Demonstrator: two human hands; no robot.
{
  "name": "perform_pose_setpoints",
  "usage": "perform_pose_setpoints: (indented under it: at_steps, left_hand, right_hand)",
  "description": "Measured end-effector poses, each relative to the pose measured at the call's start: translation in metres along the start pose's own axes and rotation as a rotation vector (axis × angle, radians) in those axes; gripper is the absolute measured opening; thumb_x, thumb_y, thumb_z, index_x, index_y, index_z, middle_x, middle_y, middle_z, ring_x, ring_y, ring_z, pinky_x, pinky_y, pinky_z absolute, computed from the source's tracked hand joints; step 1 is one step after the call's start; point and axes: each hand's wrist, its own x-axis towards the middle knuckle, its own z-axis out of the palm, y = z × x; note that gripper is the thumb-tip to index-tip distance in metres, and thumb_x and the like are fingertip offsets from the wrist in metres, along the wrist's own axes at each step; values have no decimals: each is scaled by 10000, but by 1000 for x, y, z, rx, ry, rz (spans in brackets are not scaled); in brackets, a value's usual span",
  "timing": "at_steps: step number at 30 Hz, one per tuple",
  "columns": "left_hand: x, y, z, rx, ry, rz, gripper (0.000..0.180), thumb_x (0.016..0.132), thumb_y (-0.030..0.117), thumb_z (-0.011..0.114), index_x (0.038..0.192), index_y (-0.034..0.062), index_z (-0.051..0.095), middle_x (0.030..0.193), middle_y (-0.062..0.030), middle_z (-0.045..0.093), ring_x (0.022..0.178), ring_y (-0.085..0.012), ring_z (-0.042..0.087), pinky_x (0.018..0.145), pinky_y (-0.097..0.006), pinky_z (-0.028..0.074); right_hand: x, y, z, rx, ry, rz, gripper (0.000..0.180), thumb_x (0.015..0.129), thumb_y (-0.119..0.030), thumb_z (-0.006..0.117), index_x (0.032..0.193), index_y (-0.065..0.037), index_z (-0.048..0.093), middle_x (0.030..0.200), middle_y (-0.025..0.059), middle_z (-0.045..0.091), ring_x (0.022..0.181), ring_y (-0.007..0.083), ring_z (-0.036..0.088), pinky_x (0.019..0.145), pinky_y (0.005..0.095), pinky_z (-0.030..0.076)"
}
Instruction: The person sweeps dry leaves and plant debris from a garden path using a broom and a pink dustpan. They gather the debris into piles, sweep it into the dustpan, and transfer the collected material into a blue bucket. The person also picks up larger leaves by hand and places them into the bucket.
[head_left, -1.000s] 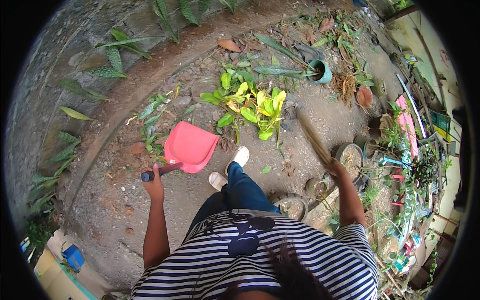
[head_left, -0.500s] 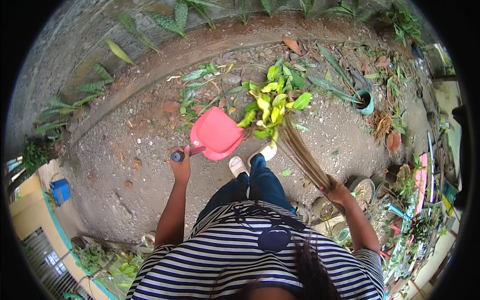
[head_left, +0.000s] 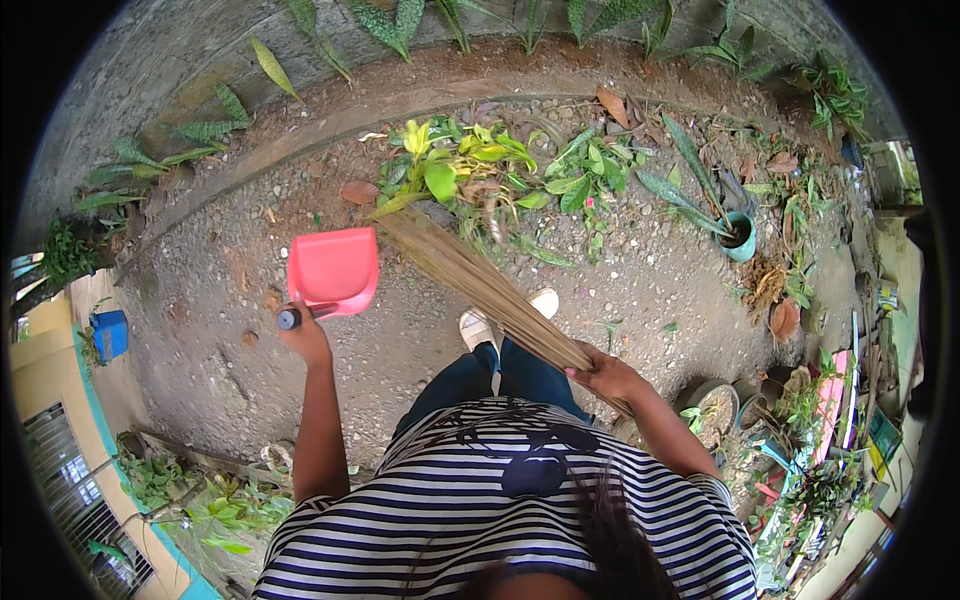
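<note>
My left hand (head_left: 308, 339) is closed round the dark handle of a pink dustpan (head_left: 335, 268), held left of my feet with its pan pointing away from me. In my right hand (head_left: 607, 378) is a stick broom (head_left: 480, 290), gripped at its bound end. Its bristles slant up and left across the ground to a heap of cut green and yellow leaves (head_left: 450, 165). The bristle tips touch or overlap the near left edge of that heap. More green leaves (head_left: 590, 175) lie to the right of it. The dustpan's visible inside holds no leaves.
A teal pot (head_left: 737, 238) with long-leaved shoots stands at the right, near dried roots (head_left: 765, 283). Beyond the leaves runs a low curb (head_left: 290, 150) with snake plants (head_left: 390, 28) along a wall. Potted plants (head_left: 715, 410) crowd the lower right. A blue container (head_left: 110, 334) is far left.
The dustpan has moved left, away from the leaves. The broom has swung left, its bristles now reaching the heap's left side. Yellow-green leaves have shifted left and spread out.
</note>
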Motion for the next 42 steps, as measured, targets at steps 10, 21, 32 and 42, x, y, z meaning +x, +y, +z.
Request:
perform_pose_setpoints:
  at_steps: [10,21,32,42]
  left_hand:
    - [-7,11,-15,-58,-9,72,223,838,143,571,702,35,431,650,-18,458,568,-97,422,529,-248,380]
    - [-42,5,14,-312,-308,-278,226,840,160,567,698,75,414,625,7,418,538,-65,397,454,-215,340]
    - [-55,-5,18,-328,-317,-310,227,840,174,570,731,57,409,666,-6,442,597,-81,434,528,-229,374]
    - [-23,-5,16,-247,-274,-102,221,845,140,561,730,43,400,673,-19,408,634,-114,413,614,-252,381]
  right_hand:
    - [-129,23,-90,334,388,180,710,738,-318,676,1335,-196,309,1155,113,517,1012,231,482,900,331,346]
    - [-8,297,-83,246,711,529,558,756,-383,589,1178,-44,452,943,148,584,851,217,543,722,339,425]
    - [36,-19,-12,-317,152,170,734,788,-504,477,1345,-116,198,1099,224,531,1041,361,500,894,398,400]
    - [30,-13,2,-207,196,160,693,801,-487,472,1338,-122,231,1108,243,518,1052,356,497,897,418,389]
